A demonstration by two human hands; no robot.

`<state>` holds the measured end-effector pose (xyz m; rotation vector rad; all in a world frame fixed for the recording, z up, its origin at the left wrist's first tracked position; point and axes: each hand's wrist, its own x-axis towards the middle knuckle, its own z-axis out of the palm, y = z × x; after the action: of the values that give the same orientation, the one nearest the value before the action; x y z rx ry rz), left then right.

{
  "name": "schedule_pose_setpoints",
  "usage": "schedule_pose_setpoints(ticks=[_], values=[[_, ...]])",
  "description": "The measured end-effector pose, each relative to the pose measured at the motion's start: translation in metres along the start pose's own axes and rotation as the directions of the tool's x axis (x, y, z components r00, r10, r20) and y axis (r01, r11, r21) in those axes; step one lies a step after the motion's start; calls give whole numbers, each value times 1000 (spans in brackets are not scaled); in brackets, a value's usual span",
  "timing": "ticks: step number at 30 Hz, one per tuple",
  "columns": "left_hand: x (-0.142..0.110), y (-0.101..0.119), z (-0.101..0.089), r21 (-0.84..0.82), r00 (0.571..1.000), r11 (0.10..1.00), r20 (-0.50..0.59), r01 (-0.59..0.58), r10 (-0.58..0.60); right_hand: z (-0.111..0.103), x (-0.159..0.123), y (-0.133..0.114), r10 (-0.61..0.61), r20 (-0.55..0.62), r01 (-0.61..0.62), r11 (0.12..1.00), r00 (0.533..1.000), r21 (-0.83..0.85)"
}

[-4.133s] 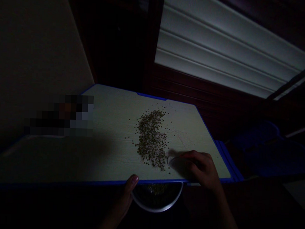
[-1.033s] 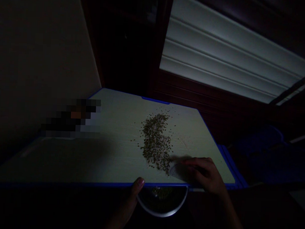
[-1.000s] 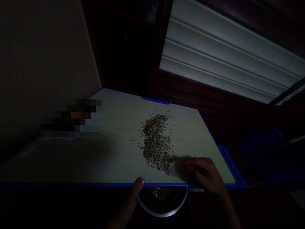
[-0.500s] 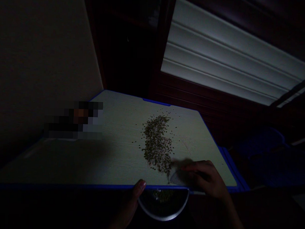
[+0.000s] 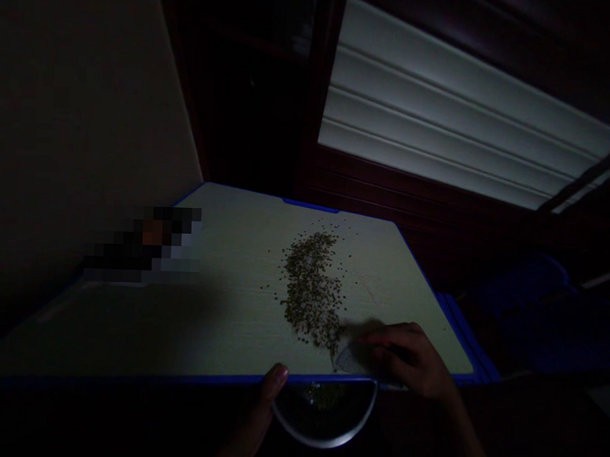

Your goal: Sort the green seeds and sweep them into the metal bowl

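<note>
A pile of small greenish seeds [image 5: 311,292] lies spread on a pale table with a blue rim [image 5: 130,376]. My right hand [image 5: 410,359] rests on the table near the front edge, fingers closed on a small pale card [image 5: 348,356] whose edge touches the near end of the pile. My left hand [image 5: 258,413] is below the table edge, thumb up, gripping the rim of a round metal bowl [image 5: 322,439] held under the edge. Some seeds lie in the bowl.
The room is very dark. A blurred patch [image 5: 144,246] lies on the left of the table. A white ribbed shutter [image 5: 453,120] and dark wooden frame [image 5: 310,89] stand behind. Dark blue shapes [image 5: 533,290] sit to the right of the table.
My right hand and the card have slid a little nearer the front edge, along with the near end of the pile. The bowl stays under the edge.
</note>
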<state>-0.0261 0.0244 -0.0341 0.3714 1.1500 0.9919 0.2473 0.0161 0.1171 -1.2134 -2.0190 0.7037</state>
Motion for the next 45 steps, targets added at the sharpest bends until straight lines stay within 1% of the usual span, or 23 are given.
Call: schedule_pose_setpoints(ticks=[3, 6, 10, 13, 16, 18, 20, 21, 24, 27, 30, 32, 35, 38, 41, 43, 45], values=[[0, 0, -1, -29, 999, 999, 26, 27, -26, 0, -1, 1, 8, 10, -8, 1000, 1000, -9], [2, -2, -3, -67, 999, 997, 2, 40, -40, 0, -1, 1, 20, -14, -21, 1000, 1000, -15], [1, -1, -2, -70, 999, 997, 30, 39, -37, 3, -2, -3, 8, -40, -8, 1000, 999, -3], [-3, 4, 1, -79, 998, 995, 10, 60, -59, 4, -2, -2, 19, -123, -22, 1000, 992, -20], [-8, 9, 6, -102, 996, 991, 20, 91, -89, 2, -2, 2, 83, -257, -101, 993, 963, -55], [-12, 12, 7, -123, 994, 987, 46, 103, -98, 1, -1, 5, 115, -297, -140, 988, 948, -65], [-16, 15, 9, -156, 992, 980, 52, 120, -113, 0, 1, 8, 114, -287, -138, 988, 951, -64], [-19, 17, 10, -177, 991, 975, 35, 134, -130, 1, 2, 8, 109, -273, -130, 990, 956, -62], [-31, 27, 17, -198, 975, 961, -66, 195, -212, 2, 4, 7, 103, -253, -117, 992, 962, -41], [-44, 42, 28, -179, 971, 955, 19, 238, -239, 4, 6, 4, 96, -242, -104, 994, 966, -20], [-51, 53, 36, -233, 938, 909, 101, 347, -332, 5, 7, 4, 87, -215, -93, 995, 973, -17], [-50, 56, 39, -297, 923, 874, 131, 384, -361, 4, 8, 5, 89, -203, -93, 996, 975, -10], [-48, 56, 42, -354, 942, 873, 101, 334, -320, 3, 8, 9, 96, -207, -99, 995, 974, 0], [-51, 56, 47, -309, 958, 908, 58, 284, -280, 1, 8, 11, 129, -237, -123, 992, 963, 40], [-57, 58, 50, -274, 969, 931, 31, 242, -243, 3, 5, 8, 236, -255, -198, 966, 938, 165], [-58, 60, 50, -246, 976, 946, -5, 211, -219, 8, 1, 2, 305, -243, -246, 938, 921, 245], [-58, 60, 48, -212, 978, 960, -64, 181, -198, 14, -4, -4, 331, -233, -272, 929, 915, 252]])
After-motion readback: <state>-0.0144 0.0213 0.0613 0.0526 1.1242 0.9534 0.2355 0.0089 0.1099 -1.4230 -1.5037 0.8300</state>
